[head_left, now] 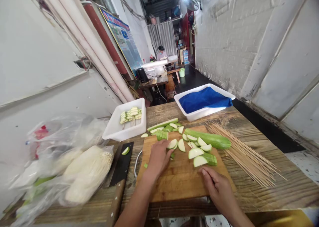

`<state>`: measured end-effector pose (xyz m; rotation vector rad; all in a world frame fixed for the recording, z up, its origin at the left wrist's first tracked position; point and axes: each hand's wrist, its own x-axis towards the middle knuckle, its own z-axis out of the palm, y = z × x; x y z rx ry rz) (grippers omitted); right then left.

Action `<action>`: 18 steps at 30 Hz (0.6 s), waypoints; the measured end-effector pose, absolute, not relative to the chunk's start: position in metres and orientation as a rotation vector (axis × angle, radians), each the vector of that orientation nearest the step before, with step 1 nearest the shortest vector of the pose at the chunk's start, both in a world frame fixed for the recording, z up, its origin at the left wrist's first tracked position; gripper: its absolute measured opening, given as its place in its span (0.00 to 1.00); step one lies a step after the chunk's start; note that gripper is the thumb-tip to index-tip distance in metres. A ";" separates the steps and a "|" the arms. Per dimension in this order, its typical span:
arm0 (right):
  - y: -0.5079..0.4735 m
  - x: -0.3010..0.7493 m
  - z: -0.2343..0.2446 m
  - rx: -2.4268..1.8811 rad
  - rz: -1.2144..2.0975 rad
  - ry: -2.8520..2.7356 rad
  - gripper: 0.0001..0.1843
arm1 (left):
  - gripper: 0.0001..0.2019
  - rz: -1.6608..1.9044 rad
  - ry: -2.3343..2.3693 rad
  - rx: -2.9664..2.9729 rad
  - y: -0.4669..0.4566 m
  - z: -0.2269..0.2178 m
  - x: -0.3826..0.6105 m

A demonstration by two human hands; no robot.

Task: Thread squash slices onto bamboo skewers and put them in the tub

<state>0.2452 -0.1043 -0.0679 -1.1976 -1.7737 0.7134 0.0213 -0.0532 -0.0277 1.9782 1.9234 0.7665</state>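
Observation:
My right hand (216,184) pinches a thin bamboo skewer (202,166) at the near right of the wooden cutting board (179,184). At the skewer's tip lie half-round zucchini slices (200,161); how many are threaded on it I cannot tell. My left hand (159,157) is curled at the board's left, thumb and fingers closed on a pale zucchini slice (172,144), its fingertips partly hidden. Beyond that hand are more cut zucchini pieces (162,135). A large uncut zucchini piece (211,139) rests at the board's back right.
Loose bamboo skewers (249,157) spread over the table's right side. A white tray (127,134) holds skewered slices; another tray (199,115) holds a blue cloth (206,99). A cleaver (122,174) and plastic bags (84,174) lie left. A person (161,53) sits far back.

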 end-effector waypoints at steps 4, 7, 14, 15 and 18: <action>-0.103 0.244 -0.067 -1.193 0.721 -1.781 0.15 | 0.18 0.451 2.173 2.059 -0.048 -0.024 0.029; -0.103 0.244 -0.068 -1.189 0.727 -1.787 0.15 | 0.18 0.370 2.197 2.066 -0.046 -0.025 0.033; -0.103 0.244 -0.068 -1.196 0.720 -1.788 0.14 | 0.16 0.643 2.057 1.900 -0.047 -0.029 0.031; -0.103 0.244 -0.068 -1.197 0.726 -1.789 0.14 | 0.16 0.739 1.993 1.841 -0.048 -0.028 0.030; -0.102 0.243 -0.066 -1.194 0.741 -1.793 0.15 | 0.16 1.020 1.697 1.445 -0.054 -0.024 0.028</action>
